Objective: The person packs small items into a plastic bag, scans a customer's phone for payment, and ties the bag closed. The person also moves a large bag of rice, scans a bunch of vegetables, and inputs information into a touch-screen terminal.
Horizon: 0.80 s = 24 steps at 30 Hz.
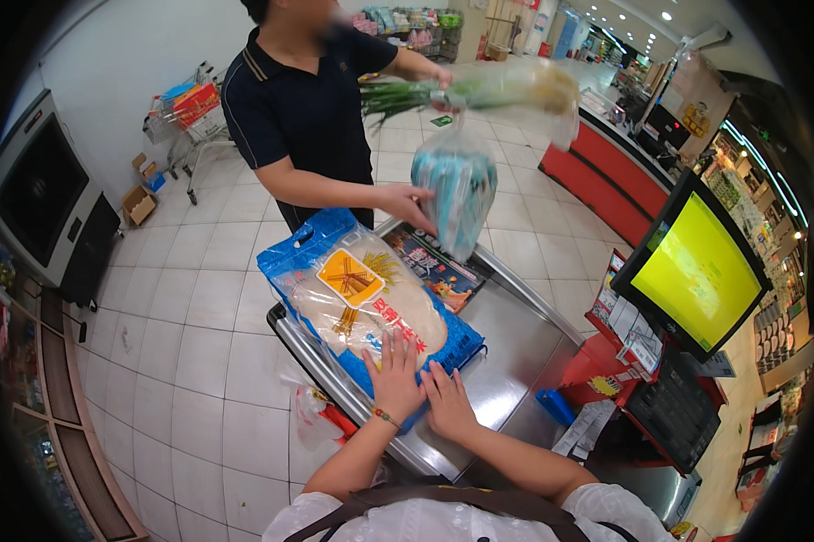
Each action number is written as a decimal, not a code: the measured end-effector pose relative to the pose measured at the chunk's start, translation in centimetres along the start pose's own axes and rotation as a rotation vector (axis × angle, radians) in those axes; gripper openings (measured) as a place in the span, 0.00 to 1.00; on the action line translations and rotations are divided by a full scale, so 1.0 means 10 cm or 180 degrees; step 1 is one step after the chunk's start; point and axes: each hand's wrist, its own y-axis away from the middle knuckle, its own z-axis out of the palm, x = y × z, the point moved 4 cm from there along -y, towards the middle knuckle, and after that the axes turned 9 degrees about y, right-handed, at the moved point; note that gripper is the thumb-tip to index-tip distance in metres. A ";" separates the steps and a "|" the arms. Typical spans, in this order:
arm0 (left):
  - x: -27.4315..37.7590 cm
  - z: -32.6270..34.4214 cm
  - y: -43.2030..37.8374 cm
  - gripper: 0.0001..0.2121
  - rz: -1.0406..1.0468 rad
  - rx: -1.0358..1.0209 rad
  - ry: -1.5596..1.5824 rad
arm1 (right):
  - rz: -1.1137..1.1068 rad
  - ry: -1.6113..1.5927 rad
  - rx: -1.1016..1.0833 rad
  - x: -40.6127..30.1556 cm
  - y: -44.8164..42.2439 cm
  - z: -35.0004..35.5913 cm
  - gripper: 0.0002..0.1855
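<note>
A large clear-and-blue plastic bag of rice [407, 308] lies flat on the metal checkout counter [515, 318]. My left hand [395, 379] rests on its near part, palm down with the fingers spread, a beaded bracelet at the wrist. My right hand [447, 400] lies beside it, its fingers touching the bag's near edge. Across the counter a person in a dark polo shirt holds long green vegetables [475, 95] in clear plastic. Below them, by that person's other hand, hangs a clear bag with light-blue contents [454, 190].
At the right stand a lit monitor [698, 271], a black keyboard [674, 406] and paper receipts [586, 423]. A printed mat [437, 267] lies beyond the rice. A plastic bag [319, 413] hangs at the counter's left side. A shopping cart [200, 129] stands against the back wall.
</note>
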 end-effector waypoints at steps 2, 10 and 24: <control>-0.01 0.00 0.01 0.32 0.0011 0.0024 0.0007 | -0.0029 0.0055 0.0006 0.00 0.01 0.04 0.41; 0.02 0.03 0.00 0.32 -0.0004 -0.0056 -0.0050 | 0.0081 0.0008 -0.0078 0.00 0.03 0.02 0.36; 0.02 0.01 -0.02 0.32 0.0039 -0.0072 -0.0107 | 0.0160 -0.0175 -0.0152 0.02 0.08 0.11 0.41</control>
